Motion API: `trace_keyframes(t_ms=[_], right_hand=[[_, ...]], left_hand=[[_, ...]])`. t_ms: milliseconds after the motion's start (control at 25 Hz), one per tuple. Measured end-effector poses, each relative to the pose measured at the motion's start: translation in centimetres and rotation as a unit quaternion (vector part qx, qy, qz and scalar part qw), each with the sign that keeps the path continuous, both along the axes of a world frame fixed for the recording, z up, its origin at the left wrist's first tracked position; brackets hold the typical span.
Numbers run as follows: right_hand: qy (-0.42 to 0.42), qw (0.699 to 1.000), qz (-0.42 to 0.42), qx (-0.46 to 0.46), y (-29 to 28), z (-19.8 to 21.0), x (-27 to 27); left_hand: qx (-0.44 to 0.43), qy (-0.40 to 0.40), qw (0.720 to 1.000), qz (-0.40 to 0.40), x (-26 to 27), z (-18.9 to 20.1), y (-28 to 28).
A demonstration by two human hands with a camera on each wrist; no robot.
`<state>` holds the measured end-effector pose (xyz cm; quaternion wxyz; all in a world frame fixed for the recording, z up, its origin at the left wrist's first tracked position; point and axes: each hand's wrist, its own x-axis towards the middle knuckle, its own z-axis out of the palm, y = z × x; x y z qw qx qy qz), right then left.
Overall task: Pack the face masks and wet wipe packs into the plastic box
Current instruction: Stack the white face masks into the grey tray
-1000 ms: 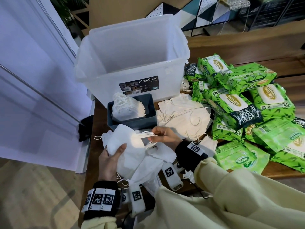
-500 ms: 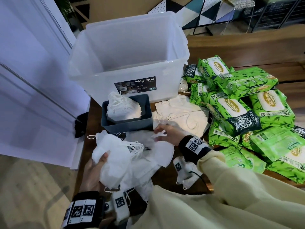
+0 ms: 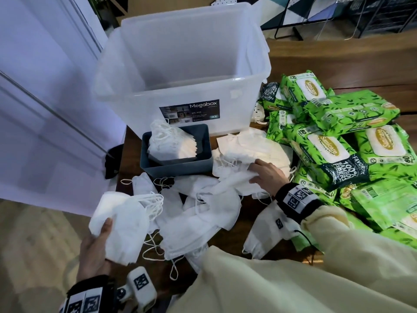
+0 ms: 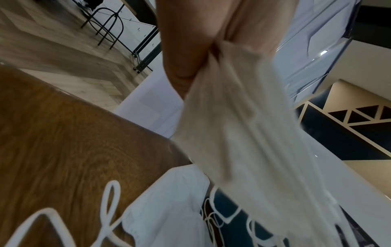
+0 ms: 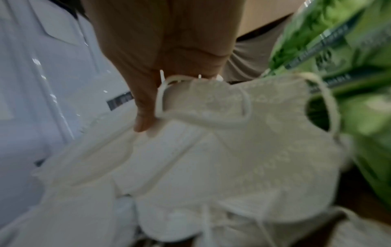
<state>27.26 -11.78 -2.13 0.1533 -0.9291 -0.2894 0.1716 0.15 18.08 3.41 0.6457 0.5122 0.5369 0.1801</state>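
The right hand (image 3: 267,177) has moved from the held masks (image 3: 121,224) to the loose masks (image 3: 237,179).

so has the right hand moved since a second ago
Yes. The right hand has gone right and away from the person: it was in front of the grey bin, and now it reaches past the bin's right corner onto the loose masks.
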Motion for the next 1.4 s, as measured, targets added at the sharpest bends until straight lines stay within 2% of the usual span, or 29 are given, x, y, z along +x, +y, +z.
trace_keyframes(t_ms=[120, 160, 240, 280, 320, 400, 480, 560, 600, 720, 840, 920, 1040, 1160, 1240, 1280, 1320, 1400], right_hand=[[0.029, 0.998, 0.008, 0.054, 0.4, 1.9, -1.7], [0.061, 0.996, 0.012, 0.059, 1.1, 1.8, -2.6], [0.178, 0.981, -0.017, 0.072, 2.9, 0.7, -4.6], [0.223, 0.973, -0.026, 0.06, 3.7, -0.1, -5.5], [0.233, 0.972, -0.007, 0.026, 4.3, -0.9, -6.3], [0.178, 0.98, 0.062, -0.062, 4.7, -1.9, -7.0], [0.083, 0.993, 0.07, -0.041, 3.9, -1.7, -6.0], [0.017, 0.999, -0.019, 0.02, 2.2, -1.0, -3.1], [-0.014, 0.997, -0.074, 0.001, 1.0, -0.9, -1.3], [-0.022, 0.97, -0.166, -0.176, -1.5, -0.8, 2.1], [0.006, 0.959, -0.175, -0.223, -1.8, -1.3, 3.0], [0.039, 0.965, -0.2, -0.163, -2.0, -0.7, 3.2], [0.102, 0.955, -0.275, 0.043, -2.9, 1.4, 2.6], [0.087, 0.938, -0.269, 0.202, -2.3, 4.4, 0.3], [0.011, 0.933, -0.217, 0.288, 0.4, 7.0, -2.0], [-0.072, 0.933, -0.162, 0.312, 2.3, 8.0, -3.2], [-0.171, 0.927, -0.082, 0.323, 4.5, 8.5, -4.7], [-0.32, 0.89, 0.102, 0.307, 8.9, 7.7, -7.6]], left_hand=[[-0.008, 0.007, 1.0, -0.022, 0.9, 0.2, -0.3], [-0.012, 0.012, 0.999, -0.034, 1.3, 0.2, -0.4], [-0.017, 0.011, 0.998, -0.053, 2.2, 0.3, -0.7], [-0.016, 0.009, 0.998, -0.057, 2.6, 0.4, -0.8], [-0.011, 0.013, 0.998, -0.059, 2.9, 0.4, -0.8], [0.001, 0.03, 0.998, -0.057, 3.2, 0.3, -0.5], [0.005, 0.043, 0.998, -0.053, 3.2, 0.0, -0.1], [0.005, 0.051, 0.997, -0.057, 3.3, -0.3, 0.1], [0.007, 0.054, 0.997, -0.06, 3.4, -0.3, 0.1], [-0.009, 0.041, 0.997, -0.069, 4.1, -0.1, -0.6], [-0.015, 0.005, 0.996, -0.087, 5.4, 0.5, -1.8], [-0.016, -0.02, 0.995, -0.094, 6.3, 0.7, -2.5], [-0.02, -0.038, 0.995, -0.094, 7.6, 0.3, -3.3], [-0.03, -0.05, 0.994, -0.093, 8.3, 0.0, -4.1], [-0.027, -0.052, 0.994, -0.09, 9.1, 0.1, -4.6], [-0.015, -0.051, 0.994, -0.091, 9.6, 0.2, -4.8], [-0.003, -0.048, 0.994, -0.095, 10.1, 0.2, -5.0], [-0.004, -0.04, 0.995, -0.096, 10.9, 0.8, -5.6]])
